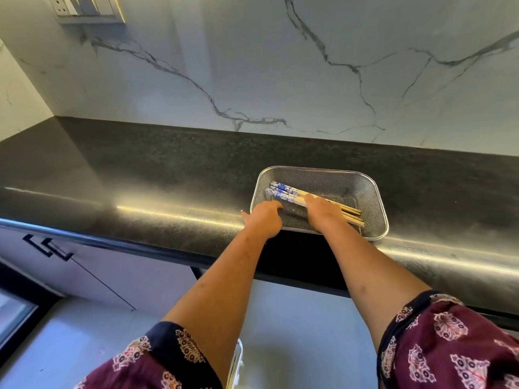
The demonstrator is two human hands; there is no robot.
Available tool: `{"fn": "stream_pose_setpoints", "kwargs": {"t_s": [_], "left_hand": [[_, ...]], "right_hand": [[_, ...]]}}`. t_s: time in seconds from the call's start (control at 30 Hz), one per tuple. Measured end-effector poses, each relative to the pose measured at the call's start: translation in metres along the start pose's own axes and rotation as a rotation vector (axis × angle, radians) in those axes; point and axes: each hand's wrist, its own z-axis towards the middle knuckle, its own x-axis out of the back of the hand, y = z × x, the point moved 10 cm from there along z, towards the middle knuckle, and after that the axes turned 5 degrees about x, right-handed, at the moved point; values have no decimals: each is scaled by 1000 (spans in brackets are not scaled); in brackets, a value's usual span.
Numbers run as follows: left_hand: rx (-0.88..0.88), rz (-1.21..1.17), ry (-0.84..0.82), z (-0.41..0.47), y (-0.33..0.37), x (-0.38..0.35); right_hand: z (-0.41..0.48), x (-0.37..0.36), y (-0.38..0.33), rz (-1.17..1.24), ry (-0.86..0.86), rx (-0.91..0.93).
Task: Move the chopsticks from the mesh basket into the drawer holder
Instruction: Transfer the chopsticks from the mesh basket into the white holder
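The chopsticks (292, 194) lie as a loose bundle on the floor of the mesh basket (373, 192), slanting from the far left corner toward the near right — their blue-and-white patterned ends point left, their plain wooden tips (354, 217) poke out to the right. The right hand (325, 213) lies palm down across the middle of the bundle, covering that stretch of the sticks; its fingers curl down over them, though whether they have closed around the sticks cannot be told from this angle. The left hand (264, 220) sits at the basket's near left corner, just beside the patterned ends, its fingers bent over the rim and dipping inside while the thumb (245, 215) stays outside on the counter side. It holds no chopstick.

The basket is a shallow, rounded-corner rectangle of fine wire mesh and stands near the front edge of a black stone countertop (140, 175). Behind it rises a white, grey-veined marble backsplash (252, 66) — a switch panel (84, 7) is fixed high at its left. Both forearms reach out of patterned maroon sleeves (449, 346).
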Motion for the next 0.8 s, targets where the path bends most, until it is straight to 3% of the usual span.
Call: {"fn": "stream_pose_setpoints", "kwargs": {"t_s": [0.2, 0.47, 0.6, 0.8], "left_hand": [[3, 1, 8, -2, 0, 1], [-3, -43, 22, -5, -2, -2], [-3, -70, 42, -6, -1, -2], [-13, -186, 164, -14, -2, 12]], "right_hand": [[0, -7, 0, 148, -56, -29], [-1, -5, 12, 47, -52, -144], [-3, 0, 9, -35, -49, -109], [-11, 38, -7, 27, 164, -31]]}}
